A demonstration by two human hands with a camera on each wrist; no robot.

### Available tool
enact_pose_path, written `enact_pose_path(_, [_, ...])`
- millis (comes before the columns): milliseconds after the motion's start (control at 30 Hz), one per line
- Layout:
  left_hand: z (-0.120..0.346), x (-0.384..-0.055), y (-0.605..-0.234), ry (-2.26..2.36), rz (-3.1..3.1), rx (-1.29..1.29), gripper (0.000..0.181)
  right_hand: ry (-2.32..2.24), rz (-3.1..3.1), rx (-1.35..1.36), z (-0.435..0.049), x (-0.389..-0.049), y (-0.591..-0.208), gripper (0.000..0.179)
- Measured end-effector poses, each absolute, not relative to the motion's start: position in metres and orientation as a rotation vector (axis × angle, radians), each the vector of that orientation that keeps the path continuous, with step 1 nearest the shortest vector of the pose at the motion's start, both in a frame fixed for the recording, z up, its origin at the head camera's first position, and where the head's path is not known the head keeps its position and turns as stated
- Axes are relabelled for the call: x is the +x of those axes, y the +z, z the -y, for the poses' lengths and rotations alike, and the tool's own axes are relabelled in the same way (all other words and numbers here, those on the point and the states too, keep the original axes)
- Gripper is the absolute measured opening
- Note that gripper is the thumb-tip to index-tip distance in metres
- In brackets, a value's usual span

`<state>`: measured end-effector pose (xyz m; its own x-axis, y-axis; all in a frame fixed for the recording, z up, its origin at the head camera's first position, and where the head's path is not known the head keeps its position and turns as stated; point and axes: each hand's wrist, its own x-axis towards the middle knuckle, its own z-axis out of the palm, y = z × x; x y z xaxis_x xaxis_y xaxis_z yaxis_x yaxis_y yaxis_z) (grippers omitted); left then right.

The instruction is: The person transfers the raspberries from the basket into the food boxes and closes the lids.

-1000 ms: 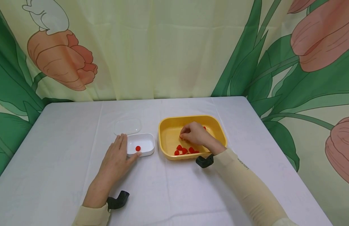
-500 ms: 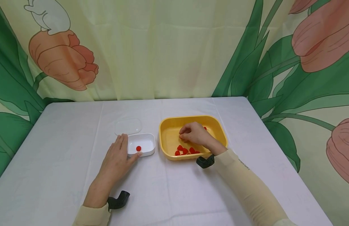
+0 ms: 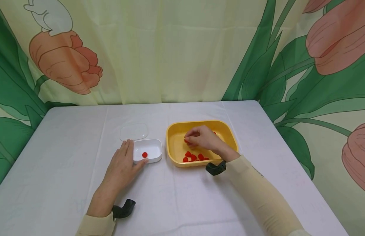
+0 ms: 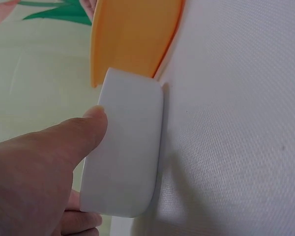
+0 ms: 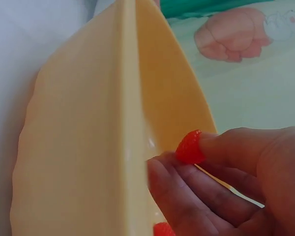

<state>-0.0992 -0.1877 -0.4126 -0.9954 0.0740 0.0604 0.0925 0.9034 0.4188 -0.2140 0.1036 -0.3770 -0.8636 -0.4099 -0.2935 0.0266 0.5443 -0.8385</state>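
Observation:
My left hand grips a small white box by its left end. In the left wrist view the thumb lies on the box's near wall, with fingertips round the end. One red piece lies in the box. Over the yellow tray, my right hand pinches a small red berry-like piece between thumb and finger. Several more red pieces lie along the tray's near side, and one shows at its far right, partly behind the hand.
A clear lid lies flat just behind the white box. The tray stands a short way right of the box on a white-covered table. A printed curtain hangs behind the table's far edge.
My right hand has risen slightly and shifted left inside the tray, and a red piece now shows in its fingertips. The left hand and the box have stayed in place.

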Motion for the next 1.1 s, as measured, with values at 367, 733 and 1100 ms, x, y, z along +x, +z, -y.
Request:
enact_pose_path(367, [0.188,-0.099,-0.412,-0.661,3.024,-0.123,0.089,-1.333,-2.263,-0.368,-0.097,-0.211,-0.364,0.026])
enact_pose_path(733, [0.189,-0.099,-0.413,-0.664,3.02,-0.135,0.089,-1.426,-2.188,-0.393,-0.085,-0.207,-0.352,0.019])
enact_pose_path(1100, [0.188,-0.1,-0.412,-0.657,3.035,-0.119,0.09,-1.435,-2.168,-0.47,-0.06,-0.202,-0.341,0.014])
